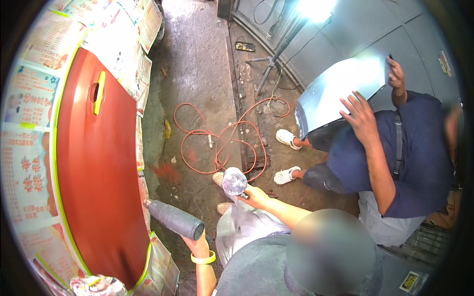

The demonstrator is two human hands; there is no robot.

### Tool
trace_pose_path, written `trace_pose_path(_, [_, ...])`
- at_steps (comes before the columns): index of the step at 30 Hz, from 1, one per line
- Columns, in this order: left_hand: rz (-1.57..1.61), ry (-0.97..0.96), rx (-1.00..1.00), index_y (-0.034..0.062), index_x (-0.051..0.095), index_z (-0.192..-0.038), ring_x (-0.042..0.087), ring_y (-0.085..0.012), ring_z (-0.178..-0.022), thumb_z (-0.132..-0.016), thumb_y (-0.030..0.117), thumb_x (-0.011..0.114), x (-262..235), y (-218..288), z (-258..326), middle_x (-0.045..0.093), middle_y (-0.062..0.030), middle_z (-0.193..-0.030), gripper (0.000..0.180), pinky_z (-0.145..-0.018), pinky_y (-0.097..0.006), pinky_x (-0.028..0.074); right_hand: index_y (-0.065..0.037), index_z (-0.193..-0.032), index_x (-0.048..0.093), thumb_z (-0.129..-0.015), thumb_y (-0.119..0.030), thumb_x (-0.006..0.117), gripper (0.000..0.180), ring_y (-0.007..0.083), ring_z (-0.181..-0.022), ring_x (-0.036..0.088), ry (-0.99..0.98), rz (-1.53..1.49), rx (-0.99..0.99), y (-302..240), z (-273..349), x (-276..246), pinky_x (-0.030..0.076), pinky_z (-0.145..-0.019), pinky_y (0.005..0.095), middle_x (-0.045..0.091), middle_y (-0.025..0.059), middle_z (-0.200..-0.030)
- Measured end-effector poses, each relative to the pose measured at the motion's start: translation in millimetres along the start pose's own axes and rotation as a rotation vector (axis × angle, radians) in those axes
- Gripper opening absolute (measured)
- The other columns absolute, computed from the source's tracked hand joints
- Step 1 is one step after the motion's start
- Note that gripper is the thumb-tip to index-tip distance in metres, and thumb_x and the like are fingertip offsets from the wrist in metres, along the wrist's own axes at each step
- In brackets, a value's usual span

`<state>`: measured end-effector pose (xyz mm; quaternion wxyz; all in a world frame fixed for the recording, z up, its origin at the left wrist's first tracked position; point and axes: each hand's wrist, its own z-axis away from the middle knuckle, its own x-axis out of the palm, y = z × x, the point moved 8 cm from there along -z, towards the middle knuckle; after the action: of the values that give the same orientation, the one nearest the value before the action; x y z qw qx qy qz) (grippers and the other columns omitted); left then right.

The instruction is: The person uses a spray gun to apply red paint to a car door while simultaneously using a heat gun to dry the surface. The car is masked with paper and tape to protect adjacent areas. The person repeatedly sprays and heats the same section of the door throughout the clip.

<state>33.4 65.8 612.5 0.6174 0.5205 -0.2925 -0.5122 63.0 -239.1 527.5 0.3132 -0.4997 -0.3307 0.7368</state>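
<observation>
My left hand (196, 243), a yellow band at its wrist, grips a dark grey gun-shaped tool (175, 219) from below. The tool's narrow tip points at the edge of the red car door panel (98, 163) on the left. My right hand (258, 196) is closed round the dark handle of a spray gun, whose round, paint-stained cup (234, 181) shows from above; the rest is hidden. Set in the panel is a door handle covered with yellow tape (99, 92). Printed paper sheets (32, 172) surround the panel, with yellow-green tape along its edge.
At the right a co-worker in dark blue (419, 143) holds a glossy curved panel (340, 93) with both hands. A coiled orange cord (257, 126) lies on the concrete floor. Beyond it stand a bright lamp (316, 9) on a tripod (270, 61) and a grey metal wall (355, 37).
</observation>
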Motion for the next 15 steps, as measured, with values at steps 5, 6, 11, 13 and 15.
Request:
trace_pose_path(5, [-0.043,-0.020,0.131,0.0008,0.040,-0.146,0.051,-0.0252,-0.122,-0.080,0.010,0.084,-11,39,35,0.051,-0.0119,-0.136,0.079,-0.108,-0.040,0.039,-0.015,-0.131,0.063,-0.094,-0.037,0.071,0.044,0.0385,-0.109,0.065,-0.018,0.056,0.016,-20,51,-24,0.055,-0.088,0.0465,0.057,0.0120,-0.137])
trace_pose_path(6, [-0.016,-0.020,0.130,0.0009,0.040,-0.146,0.051,-0.0255,-0.122,-0.080,0.011,0.084,-13,41,40,0.051,-0.0121,-0.136,0.079,-0.108,-0.040,0.039,-0.016,-0.132,0.063,-0.095,-0.039,0.069,0.044,0.0384,-0.110,0.065,-0.013,0.073,0.028,-23,60,-27,0.055,-0.088,0.0465,0.057,0.0121,-0.139])
trace_pose_path(11, [0.021,-0.030,0.155,0.0015,0.043,-0.143,0.053,-0.0253,-0.120,-0.081,0.012,0.083,-18,46,59,0.053,-0.0118,-0.134,0.075,-0.107,-0.039,0.040,-0.014,-0.130,0.064,-0.095,-0.040,0.068,0.044,0.0394,-0.110,0.065,0.064,0.084,-0.018,-36,96,-40,0.055,-0.088,0.0467,0.057,0.0119,-0.139])
trace_pose_path(13, [0.009,-0.071,0.094,0.0002,0.038,-0.147,0.049,-0.0265,-0.127,-0.080,0.009,0.082,-23,37,58,0.050,-0.0136,-0.140,0.081,-0.112,-0.039,0.035,-0.014,-0.130,0.064,-0.095,-0.040,0.068,0.043,0.0396,-0.110,0.065,0.077,0.077,-0.021,-37,106,-39,0.055,-0.088,0.0467,0.058,0.0123,-0.138])
trace_pose_path(15, [0.004,-0.080,0.075,-0.0005,0.037,-0.149,0.048,-0.0273,-0.130,-0.079,0.008,0.081,-28,36,56,0.049,-0.0145,-0.142,0.083,-0.114,-0.039,0.033,-0.014,-0.130,0.064,-0.095,-0.040,0.068,0.043,0.0398,-0.110,0.064,0.081,0.078,-0.013,-38,115,-38,0.055,-0.089,0.0467,0.059,0.0130,-0.137])
